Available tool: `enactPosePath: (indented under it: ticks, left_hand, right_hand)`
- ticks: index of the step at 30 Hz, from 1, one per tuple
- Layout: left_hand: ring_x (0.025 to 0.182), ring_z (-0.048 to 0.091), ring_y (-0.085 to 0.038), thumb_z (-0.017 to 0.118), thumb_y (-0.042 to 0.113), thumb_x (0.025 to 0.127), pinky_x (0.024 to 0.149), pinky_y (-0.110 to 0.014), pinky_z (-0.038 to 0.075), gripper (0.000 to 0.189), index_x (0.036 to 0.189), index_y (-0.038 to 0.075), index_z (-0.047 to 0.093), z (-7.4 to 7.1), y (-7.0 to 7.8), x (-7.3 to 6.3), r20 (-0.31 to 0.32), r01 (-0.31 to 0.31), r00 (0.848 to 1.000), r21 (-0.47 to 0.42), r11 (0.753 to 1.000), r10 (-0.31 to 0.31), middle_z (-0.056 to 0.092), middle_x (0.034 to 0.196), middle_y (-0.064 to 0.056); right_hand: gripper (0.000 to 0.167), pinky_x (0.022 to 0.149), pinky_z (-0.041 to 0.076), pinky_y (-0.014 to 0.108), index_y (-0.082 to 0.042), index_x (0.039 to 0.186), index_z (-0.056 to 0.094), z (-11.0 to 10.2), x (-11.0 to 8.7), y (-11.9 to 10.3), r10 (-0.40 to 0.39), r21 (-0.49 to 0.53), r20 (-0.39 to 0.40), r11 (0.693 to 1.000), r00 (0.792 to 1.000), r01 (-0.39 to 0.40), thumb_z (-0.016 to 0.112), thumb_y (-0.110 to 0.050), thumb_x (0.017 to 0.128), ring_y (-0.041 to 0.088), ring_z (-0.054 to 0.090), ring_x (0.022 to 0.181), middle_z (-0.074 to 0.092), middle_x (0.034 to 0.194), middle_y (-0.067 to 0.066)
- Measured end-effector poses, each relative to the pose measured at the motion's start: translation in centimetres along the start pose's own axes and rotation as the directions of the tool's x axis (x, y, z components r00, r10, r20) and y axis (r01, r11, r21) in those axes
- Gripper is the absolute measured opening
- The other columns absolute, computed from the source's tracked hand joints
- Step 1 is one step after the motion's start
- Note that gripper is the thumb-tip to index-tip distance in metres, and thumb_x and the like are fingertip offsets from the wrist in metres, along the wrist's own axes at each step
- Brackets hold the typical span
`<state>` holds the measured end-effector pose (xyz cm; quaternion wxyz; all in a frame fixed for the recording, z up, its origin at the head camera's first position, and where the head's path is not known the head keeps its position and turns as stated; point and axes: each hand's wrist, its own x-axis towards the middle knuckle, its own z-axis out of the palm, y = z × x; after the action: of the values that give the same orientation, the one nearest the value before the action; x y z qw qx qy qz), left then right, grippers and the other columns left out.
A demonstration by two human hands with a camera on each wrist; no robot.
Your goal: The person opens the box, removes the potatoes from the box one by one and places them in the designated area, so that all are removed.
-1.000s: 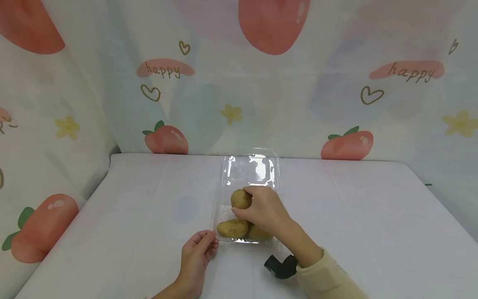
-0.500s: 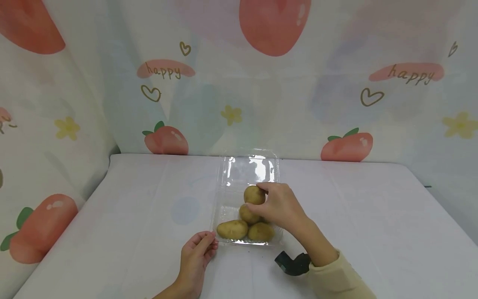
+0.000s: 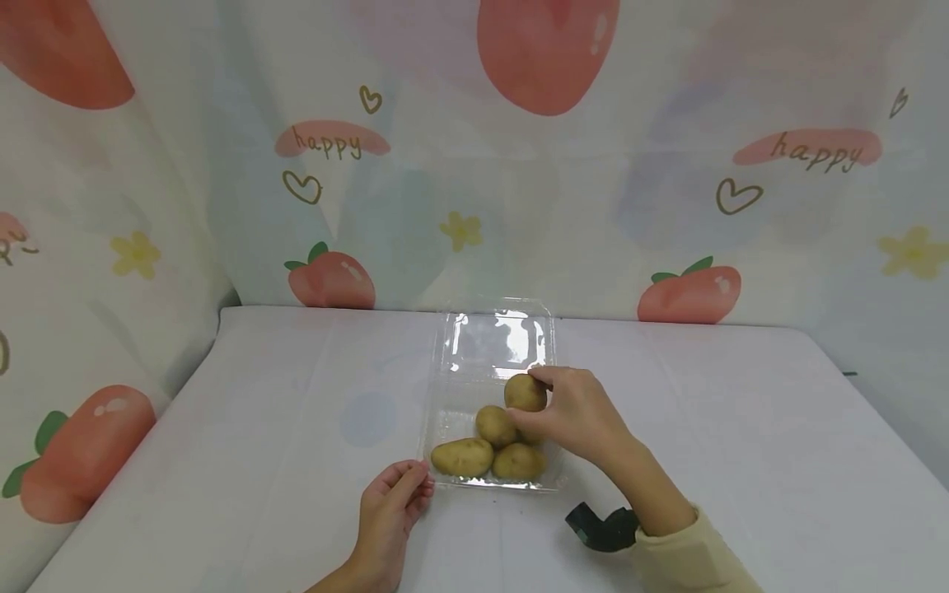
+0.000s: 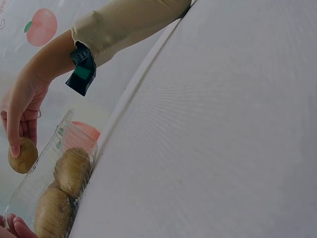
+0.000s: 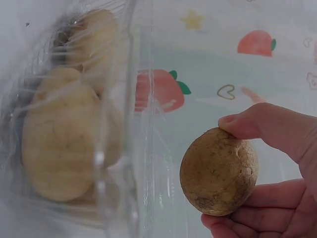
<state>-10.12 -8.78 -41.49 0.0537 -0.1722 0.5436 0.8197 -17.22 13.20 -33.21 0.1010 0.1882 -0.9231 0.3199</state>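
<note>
Clearly between fingers (image 5: 270,213) and thumb (image 5: 262,124) of the right hand (image 3: 582,413), one potato (image 5: 218,173).

Across the upper part of your head view you see a patterned backdrop cloth (image 3: 556,189), which runs down the left side. You find a large red peach print (image 3: 547,58) at top centre, gold "happy" lettering (image 3: 326,142) at upper left, and a yellow flower print (image 3: 462,231) just above the middle. A white tablecloth (image 3: 259,461) spreads across the lower part.

Right hand (image 3: 574,414) pinches potato (image 3: 525,393) over clear container (image 3: 453,425); left hand (image 3: 390,506) grips near-left corner.
</note>
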Motion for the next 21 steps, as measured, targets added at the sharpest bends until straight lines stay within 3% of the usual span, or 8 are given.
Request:
enactPosePath:
  ticks: [6,15,21]
  left_hand:
    - [0.073,0.055,-0.011,0.06,0.016,0.089,0.067,-0.021,0.047,0.014,0.092,0.003,0.055,0.0,0.0,-0.1,-0.003,-0.005,1.0,0.004,1.0,0.005,0.058,0.08,-0.003]
    - [0.073,0.055,-0.012,0.06,0.015,0.089,0.067,-0.021,0.048,0.015,0.093,0.002,0.054,0.1,0.1,-0.1,0.005,-0.004,1.0,0.011,1.0,0.004,0.057,0.08,-0.003]
    - [0.073,0.055,-0.012,0.061,0.017,0.089,0.067,-0.022,0.048,0.016,0.092,0.003,0.055,0.1,0.0,-0.1,-0.014,0.006,1.0,0.021,1.0,-0.005,0.057,0.08,-0.003]
  right_hand:
    - [0.037,0.059,0.044,0.028,0.0,0.099,0.068,-0.7,-0.1,0.5,0.017,0.004,0.0,1.0,1.0,-0.017,0.075,-0.021,0.069,0.014,0.051,0.069,0.063,0.081,0.0]
    - [0.035,0.064,0.047,0.032,0.001,0.097,0.067,-2.8,-0.2,1.9,0.023,-0.023,-0.015,0.999,1.0,-0.023,0.076,-0.02,0.07,0.017,0.055,0.074,0.064,0.08,0.001]
    - [0.035,0.06,0.046,0.03,0.002,0.095,0.067,-3.7,-0.3,2.7,0.058,-0.033,0.03,0.998,0.998,-0.057,0.076,-0.022,0.071,0.018,0.054,0.073,0.063,0.078,0.001]
